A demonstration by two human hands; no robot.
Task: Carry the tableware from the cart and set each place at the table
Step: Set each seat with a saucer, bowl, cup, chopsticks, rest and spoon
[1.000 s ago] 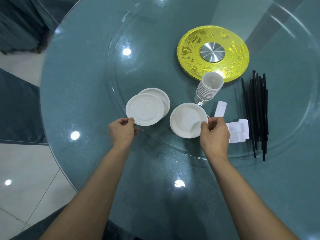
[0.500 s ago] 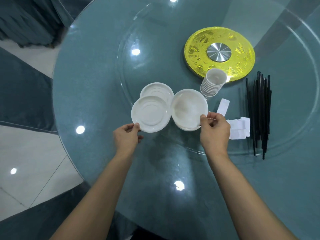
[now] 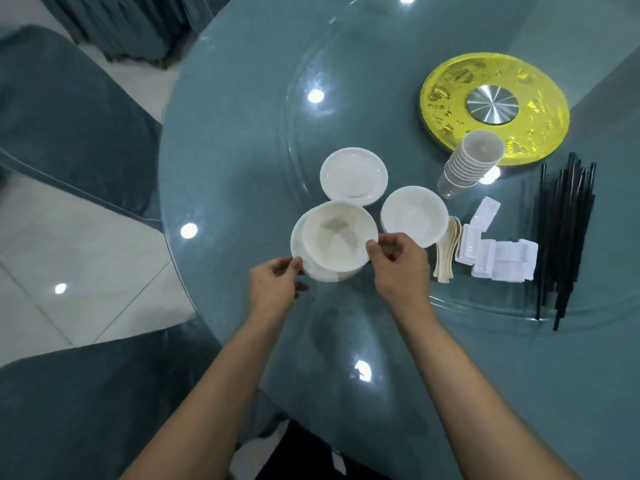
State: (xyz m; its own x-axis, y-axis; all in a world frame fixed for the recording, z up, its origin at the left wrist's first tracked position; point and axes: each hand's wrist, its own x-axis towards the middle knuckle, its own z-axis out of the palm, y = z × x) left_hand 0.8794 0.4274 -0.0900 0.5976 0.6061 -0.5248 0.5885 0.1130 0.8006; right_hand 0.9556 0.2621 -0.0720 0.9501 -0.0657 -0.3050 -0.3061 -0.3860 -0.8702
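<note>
I have both forearms extended forward. My left hand [image 3: 273, 287] pinches the plate [image 3: 296, 239] edge; my right hand [image 3: 398, 268] pinches the bowl [image 3: 334, 237] rim.

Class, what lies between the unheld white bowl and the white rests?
Pale stacked spoons lie between the unheld bowl and the rests, as the head view shows.

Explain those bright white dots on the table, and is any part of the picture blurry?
Head view: the white dots look like lamps mirrored in the glass table; also in the head view, the chair at the left edge is smeared and soft, while the bowl near the middle is fairly sharp.
</note>
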